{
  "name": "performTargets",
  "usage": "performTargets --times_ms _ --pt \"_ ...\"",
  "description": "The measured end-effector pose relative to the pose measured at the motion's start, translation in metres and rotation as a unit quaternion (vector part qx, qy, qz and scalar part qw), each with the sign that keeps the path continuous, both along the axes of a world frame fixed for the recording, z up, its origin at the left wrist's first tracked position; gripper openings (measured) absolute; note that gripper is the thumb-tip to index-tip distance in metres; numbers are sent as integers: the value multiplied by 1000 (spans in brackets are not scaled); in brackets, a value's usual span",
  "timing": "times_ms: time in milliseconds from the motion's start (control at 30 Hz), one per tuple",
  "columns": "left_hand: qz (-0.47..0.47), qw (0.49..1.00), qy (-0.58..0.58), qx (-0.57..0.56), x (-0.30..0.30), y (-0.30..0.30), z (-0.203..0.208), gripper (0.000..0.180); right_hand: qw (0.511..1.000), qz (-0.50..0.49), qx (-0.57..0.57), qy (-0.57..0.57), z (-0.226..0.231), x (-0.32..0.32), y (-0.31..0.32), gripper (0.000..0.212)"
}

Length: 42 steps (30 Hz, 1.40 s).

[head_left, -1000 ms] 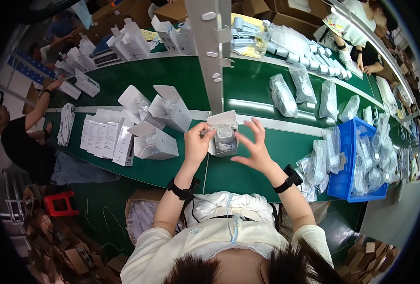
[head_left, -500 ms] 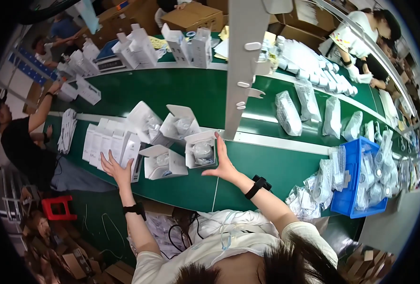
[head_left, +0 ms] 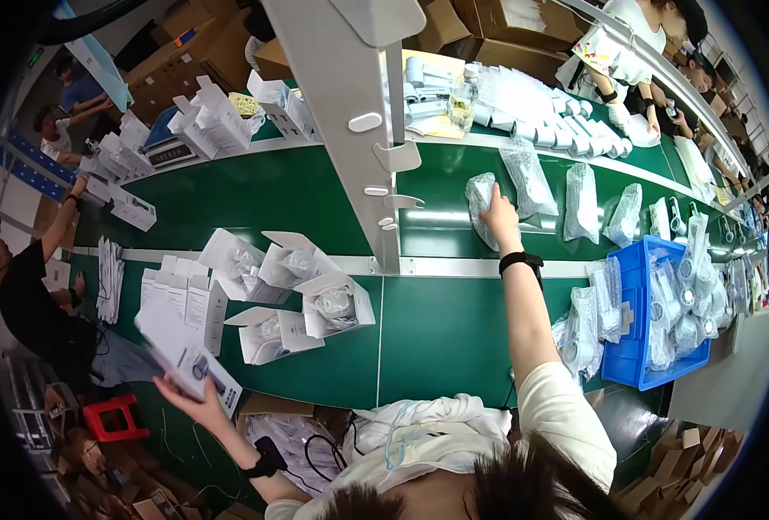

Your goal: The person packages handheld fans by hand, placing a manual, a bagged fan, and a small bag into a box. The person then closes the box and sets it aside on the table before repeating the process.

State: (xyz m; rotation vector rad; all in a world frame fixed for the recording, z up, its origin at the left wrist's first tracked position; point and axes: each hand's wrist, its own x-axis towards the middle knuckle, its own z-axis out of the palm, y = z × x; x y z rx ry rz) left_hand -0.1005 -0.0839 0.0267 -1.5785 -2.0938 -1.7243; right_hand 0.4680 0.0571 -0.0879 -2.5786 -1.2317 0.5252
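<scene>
At the near left of the green table, my left hand (head_left: 195, 406) grips a white carton (head_left: 189, 360), which is tilted and has its upper flap raised. Across the metal strip, my right hand (head_left: 499, 217) reaches out to a bubble-wrapped item (head_left: 481, 208), with its fingers closed on the near side of the wrap. What the wrap holds cannot be made out. Between my hands stand several open white boxes (head_left: 339, 308), with clear-bagged parts inside. Behind the left carton, several closed white cartons (head_left: 182, 299) stand in a row.
A grey metal post (head_left: 341, 113) rises from the strip between my arms. To the right, a blue bin (head_left: 631, 312) holds bagged parts, with more bags beside it. Further bubble-wrapped items (head_left: 582, 204) lie beyond my right hand. A person in black (head_left: 42, 299) works at the left.
My left hand has lifted a white carton from the row and drawn it nearer. My right hand has left the open boxes and moved far right onto a bubble-wrapped item. The view has shifted right.
</scene>
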Motion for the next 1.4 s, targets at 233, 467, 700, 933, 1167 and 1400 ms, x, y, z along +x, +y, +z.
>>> performTargets --times_ms 233,467,700,933,1167,1400 --pt "-447 889 -70 -71 143 -41 28 83 823 115 393 393 66 -65 -127 94" --pt "-570 816 37 -89 291 -7 -33 83 654 -61 366 659 98 -103 -222 94" --pt "-799 598 -38 -55 296 41 -39 31 689 35 323 648 82 -75 -205 86" --pt "-507 858 85 21 309 28 -37 15 676 -59 478 558 110 -72 -221 76" --pt "-434 882 181 -28 318 15 -22 14 492 -239 686 480 156 -140 -212 66" --pt "-464 868 37 -171 304 -7 -8 11 660 -195 675 265 98 -151 -193 71"
